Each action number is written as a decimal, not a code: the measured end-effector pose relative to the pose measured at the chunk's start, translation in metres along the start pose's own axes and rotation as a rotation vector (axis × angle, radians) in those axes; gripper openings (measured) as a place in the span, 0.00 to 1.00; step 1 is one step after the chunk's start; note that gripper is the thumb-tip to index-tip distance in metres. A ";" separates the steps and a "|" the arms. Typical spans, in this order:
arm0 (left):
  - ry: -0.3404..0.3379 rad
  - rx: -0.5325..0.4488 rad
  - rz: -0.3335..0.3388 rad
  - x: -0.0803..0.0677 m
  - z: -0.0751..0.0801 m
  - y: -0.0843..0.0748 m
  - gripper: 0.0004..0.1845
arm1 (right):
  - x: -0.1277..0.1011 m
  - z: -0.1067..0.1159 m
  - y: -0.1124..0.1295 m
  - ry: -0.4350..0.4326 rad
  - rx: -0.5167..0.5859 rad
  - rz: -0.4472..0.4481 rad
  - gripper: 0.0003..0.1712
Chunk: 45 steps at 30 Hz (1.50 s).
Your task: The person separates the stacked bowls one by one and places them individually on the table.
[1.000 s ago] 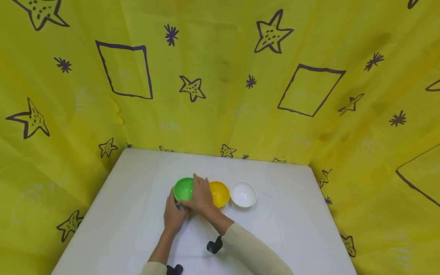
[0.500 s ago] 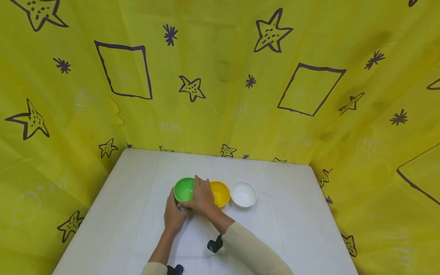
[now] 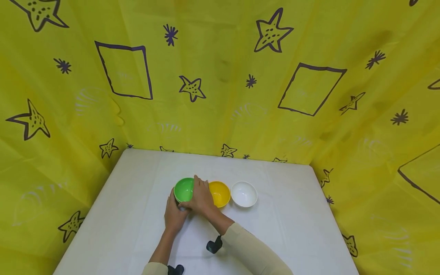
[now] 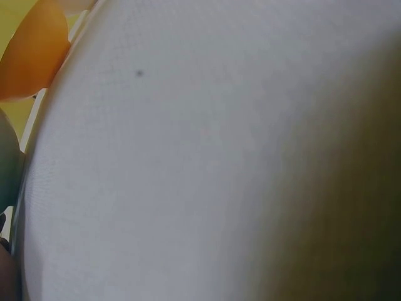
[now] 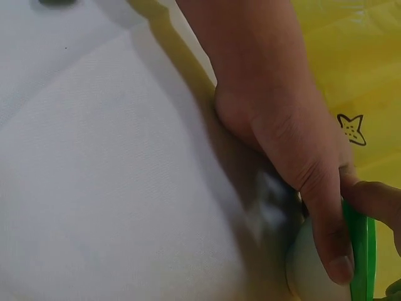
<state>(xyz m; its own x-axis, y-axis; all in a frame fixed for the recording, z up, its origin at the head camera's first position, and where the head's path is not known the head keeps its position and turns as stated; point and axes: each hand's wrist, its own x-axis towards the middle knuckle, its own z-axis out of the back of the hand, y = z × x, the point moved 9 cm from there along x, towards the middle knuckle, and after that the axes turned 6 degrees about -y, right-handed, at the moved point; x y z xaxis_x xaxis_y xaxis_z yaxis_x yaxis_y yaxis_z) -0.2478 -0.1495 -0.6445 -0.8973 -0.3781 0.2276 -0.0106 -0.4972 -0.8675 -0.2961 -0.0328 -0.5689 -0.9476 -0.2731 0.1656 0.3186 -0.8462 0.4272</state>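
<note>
Both hands close on a green bowl [image 3: 183, 189] standing at the left end of a row of three, just below the centre of the head view, on a white tabletop [image 3: 282, 236]. The left hand [image 3: 173, 214] cups the bowl's near left side, its thumb lying down the pale outer wall in the right wrist view, where the green rim [image 5: 362, 251] shows at the lower right edge. The right hand [image 3: 201, 196] lies over the bowl's right rim, fingers curled across it, covering the gap to the yellow bowl [image 3: 221, 193] just beside. A white bowl [image 3: 244, 193] stands next in line, to the right of the yellow one. The green bowl looks to be sitting on the tabletop, gripped but not lifted, so the handling appears to be at its start, with the other two bowls untouched. The left wrist view shows mostly white cloth, with an orange-yellow curve at its upper left. A yellow backdrop [image 3: 220, 76] printed with stars and squares hangs behind and to both sides.
</note>
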 end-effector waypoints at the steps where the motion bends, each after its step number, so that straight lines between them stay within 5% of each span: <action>1: 0.000 -0.002 -0.001 0.000 0.000 0.000 0.55 | 0.000 0.000 0.000 -0.004 0.002 0.002 0.71; 14: 0.009 -0.010 0.028 0.001 0.000 0.000 0.54 | 0.001 0.004 -0.004 0.021 0.013 -0.013 0.69; 29: 0.010 -0.019 0.031 0.002 -0.001 0.004 0.54 | 0.000 0.008 -0.001 -0.051 -0.058 0.075 0.65; 45: -0.007 0.001 -0.006 0.000 0.001 -0.001 0.55 | 0.001 0.008 0.001 -0.051 0.057 0.082 0.66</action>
<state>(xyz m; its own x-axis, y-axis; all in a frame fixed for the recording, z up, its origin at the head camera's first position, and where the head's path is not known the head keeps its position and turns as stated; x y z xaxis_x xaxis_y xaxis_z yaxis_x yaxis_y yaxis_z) -0.2473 -0.1500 -0.6427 -0.8943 -0.3804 0.2358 -0.0156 -0.5000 -0.8659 -0.2964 -0.0307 -0.5610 -0.9162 -0.3155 0.2470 0.3974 -0.7940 0.4600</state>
